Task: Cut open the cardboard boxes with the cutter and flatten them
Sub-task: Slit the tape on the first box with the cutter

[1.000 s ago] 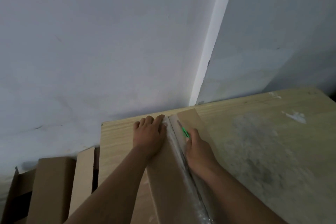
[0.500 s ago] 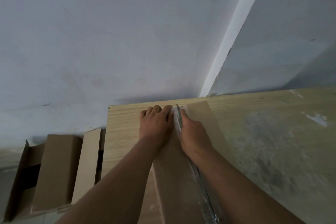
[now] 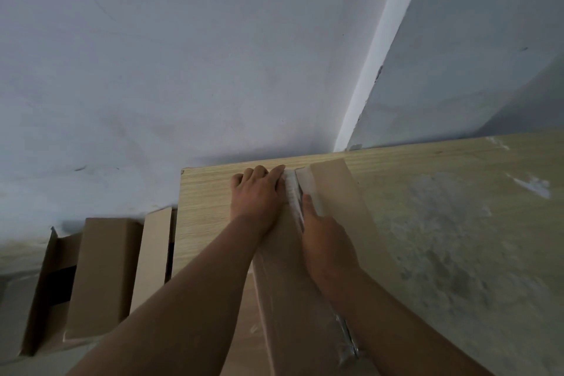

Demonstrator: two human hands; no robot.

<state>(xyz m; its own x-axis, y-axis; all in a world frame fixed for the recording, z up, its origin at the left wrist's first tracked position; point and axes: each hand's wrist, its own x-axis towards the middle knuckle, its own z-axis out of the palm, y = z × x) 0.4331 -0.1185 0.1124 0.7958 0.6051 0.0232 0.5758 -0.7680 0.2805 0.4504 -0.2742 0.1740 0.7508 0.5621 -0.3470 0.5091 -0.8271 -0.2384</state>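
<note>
On box (image 3: 283, 284) top, left hand (image 3: 256, 195) flat, right hand (image 3: 326, 241) at seam (image 3: 291, 189), grip unclear

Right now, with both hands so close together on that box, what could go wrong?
The left hand presses the box right beside the taped seam where the right hand works. If the cutter, hidden under that hand, slips, it might nick the left fingers. The seam ends near the table edge, so an overshoot could gouge the wood.

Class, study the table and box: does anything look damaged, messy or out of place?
Yes. The table has a worn grey blotch and white smears on its right side; the tape along the box seam is crumpled near the camera.
</note>
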